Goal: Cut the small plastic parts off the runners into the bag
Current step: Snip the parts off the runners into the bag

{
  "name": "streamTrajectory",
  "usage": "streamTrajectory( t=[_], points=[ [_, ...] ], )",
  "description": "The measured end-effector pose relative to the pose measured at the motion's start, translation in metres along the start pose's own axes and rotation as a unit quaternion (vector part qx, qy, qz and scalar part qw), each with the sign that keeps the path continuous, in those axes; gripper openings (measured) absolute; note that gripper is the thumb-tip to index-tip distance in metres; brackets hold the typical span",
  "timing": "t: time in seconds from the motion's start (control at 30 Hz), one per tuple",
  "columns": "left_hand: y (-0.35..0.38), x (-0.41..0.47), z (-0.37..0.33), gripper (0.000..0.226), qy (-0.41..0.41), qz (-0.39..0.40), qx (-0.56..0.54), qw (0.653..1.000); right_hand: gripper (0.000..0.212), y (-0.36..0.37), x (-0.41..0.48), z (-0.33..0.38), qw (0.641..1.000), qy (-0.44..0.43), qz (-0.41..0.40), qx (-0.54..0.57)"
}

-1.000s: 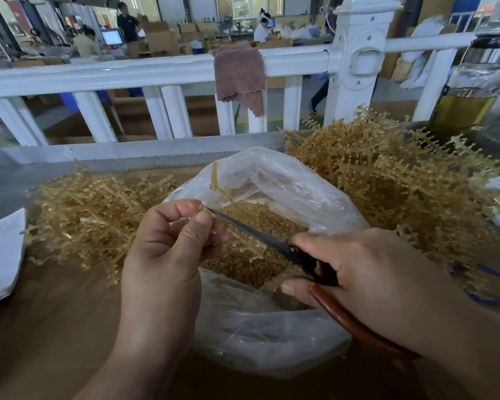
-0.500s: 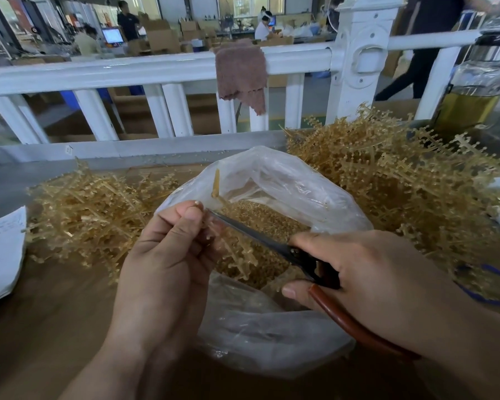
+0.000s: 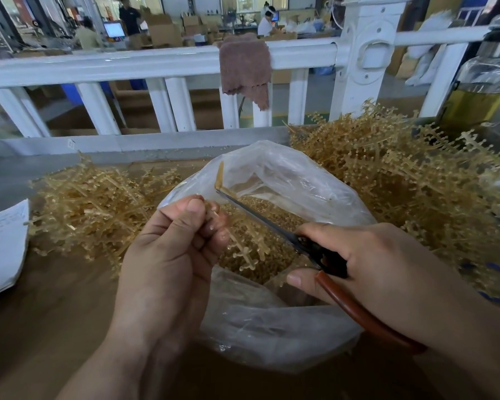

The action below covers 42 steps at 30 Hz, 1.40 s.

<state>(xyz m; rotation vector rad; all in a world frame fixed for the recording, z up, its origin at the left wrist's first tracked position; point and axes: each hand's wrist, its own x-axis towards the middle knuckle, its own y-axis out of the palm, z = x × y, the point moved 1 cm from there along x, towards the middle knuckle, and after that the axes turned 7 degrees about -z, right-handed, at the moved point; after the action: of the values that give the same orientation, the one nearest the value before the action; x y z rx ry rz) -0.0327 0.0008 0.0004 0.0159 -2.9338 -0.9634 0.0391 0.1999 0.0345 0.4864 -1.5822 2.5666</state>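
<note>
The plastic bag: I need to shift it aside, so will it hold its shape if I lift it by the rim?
Probably not. The plastic bag looks thin and crumpled, so likely floppy. The small parts pooled inside would probably make it sag and shift.

Two hands are showing, the left hand [image 3: 168, 255] and the right hand [image 3: 387, 264], and one pair of scissors [image 3: 272, 223] is crossing one clear plastic bag [image 3: 286, 336]. Two heaps of amber runners are lying on the tabletop [image 3: 55, 313], a left heap [image 3: 98, 209] and a right heap [image 3: 401, 180], while one runner [image 3: 243, 249] is hanging over the bag's mouth. One brown cloth [image 3: 244, 67] is draping over one white railing [image 3: 113, 67], one glass jar [image 3: 482, 90] is standing at far right, and the loose cut parts [image 3: 272, 261] in the bag are too many to count
</note>
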Motion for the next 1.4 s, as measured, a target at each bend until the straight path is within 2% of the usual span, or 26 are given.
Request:
streamTrajectory(
  t=[0.3,0.43,1.07,1.4],
  points=[
    [-0.0013,-0.0024,0.0004,0.014,0.017,-0.001,0.027,0.999,0.061,0.0017,-0.0027,0.0006,1.000,-0.021,-0.002,-0.012],
    [-0.0011,-0.0039,0.0001,0.014,0.026,0.010,0.033,0.999,0.060,0.0026,-0.0033,0.0022,0.999,-0.032,-0.025,-0.026],
    [-0.0004,-0.0073,0.0008,0.017,0.076,0.026,0.095,0.992,0.056,0.0017,-0.0021,0.0065,0.997,-0.049,-0.035,-0.056],
    [0.0014,-0.0086,0.0019,0.014,0.075,0.022,0.100,0.992,0.053,0.0010,-0.0022,0.0052,0.995,-0.059,-0.045,-0.062]
  ],
)
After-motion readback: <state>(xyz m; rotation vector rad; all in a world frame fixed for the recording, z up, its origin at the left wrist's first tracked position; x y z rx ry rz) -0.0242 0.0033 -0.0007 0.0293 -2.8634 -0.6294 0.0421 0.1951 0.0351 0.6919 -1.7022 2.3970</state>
